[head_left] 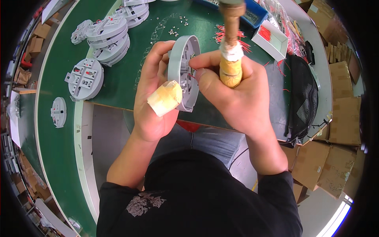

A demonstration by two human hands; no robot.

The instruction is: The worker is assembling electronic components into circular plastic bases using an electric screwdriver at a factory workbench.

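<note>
My left hand point(152, 98) grips a round grey plastic housing point(173, 63) on its edge, its inner side turned to the right. A cream-yellow wrap point(166, 98) covers the left thumb. My right hand point(241, 91) reaches to that inner side, thumb and forefinger pinched together. A thin red wire point(191, 75) shows at their tips, partly hidden. Across the crook of the right hand stands a brown wooden-handled tool point(232, 23), bound with white and yellow wrapping; its kind is unclear and its top is blurred.
Similar grey housings point(108, 35) are stacked at the left, one point(85, 79) nearest me. Small metal parts point(177, 29) lie scattered on the green table point(138, 94). At the right are a white box point(276, 45) of red wires, a blue tray point(252, 15) and a black bag point(304, 94).
</note>
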